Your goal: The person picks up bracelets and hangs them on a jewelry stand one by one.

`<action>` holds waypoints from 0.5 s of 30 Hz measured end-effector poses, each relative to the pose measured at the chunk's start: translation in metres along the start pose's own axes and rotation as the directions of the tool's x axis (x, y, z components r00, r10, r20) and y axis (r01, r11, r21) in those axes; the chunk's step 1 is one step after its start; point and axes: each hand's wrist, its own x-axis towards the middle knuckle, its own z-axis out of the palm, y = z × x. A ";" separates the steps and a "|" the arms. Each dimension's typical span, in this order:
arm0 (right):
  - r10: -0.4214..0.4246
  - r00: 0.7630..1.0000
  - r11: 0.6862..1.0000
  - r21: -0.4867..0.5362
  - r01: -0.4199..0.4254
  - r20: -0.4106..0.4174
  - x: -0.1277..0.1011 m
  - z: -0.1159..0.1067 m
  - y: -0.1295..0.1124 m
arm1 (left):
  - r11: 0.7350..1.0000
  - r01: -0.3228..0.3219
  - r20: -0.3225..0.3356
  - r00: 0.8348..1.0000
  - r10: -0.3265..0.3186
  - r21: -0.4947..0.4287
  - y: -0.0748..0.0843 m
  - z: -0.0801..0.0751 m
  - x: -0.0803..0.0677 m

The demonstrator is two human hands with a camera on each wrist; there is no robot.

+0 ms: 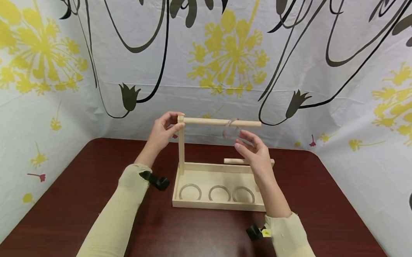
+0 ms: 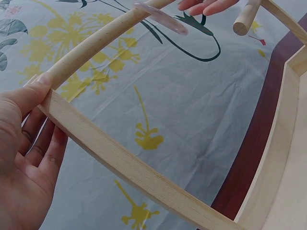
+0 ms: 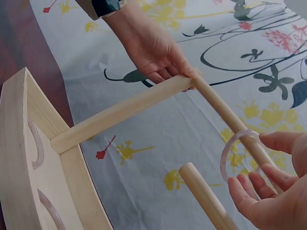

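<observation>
While left hand (image 1: 162, 132) pinches corner joint of wooden stand (image 1: 181, 150), grip narrow, right hand (image 1: 255, 152) hovers open-fingered beside clear bangle (image 1: 229, 128) hanging mid-rod, over tabletop's far edge; risk: nudge slides bangle off free rod end

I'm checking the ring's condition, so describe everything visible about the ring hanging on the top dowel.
The ring is a thin, translucent, pale pinkish hoop that looks like glass or plastic. It hangs threaded on the upper wooden dowel, right of its middle, standing roughly upright below the rod. The right hand is open just beside it, fingertips close; contact cannot be confirmed. The left hand holds the dowel's post end, apart from the ring.
</observation>
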 end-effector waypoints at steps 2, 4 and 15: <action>-0.020 1.000 1.000 -0.004 0.020 -0.002 -0.002 0.001 -0.001 | 1.000 -0.001 0.000 1.000 0.001 -0.001 0.000 0.000 0.000; -0.040 0.999 0.999 -0.005 0.040 0.000 -0.003 0.002 -0.002 | 1.000 -0.002 -0.001 1.000 0.002 -0.004 0.001 0.001 0.000; -0.076 0.996 0.997 -0.022 0.077 0.044 -0.010 0.011 -0.005 | 1.000 -0.006 -0.002 1.000 0.006 0.006 0.000 0.001 0.000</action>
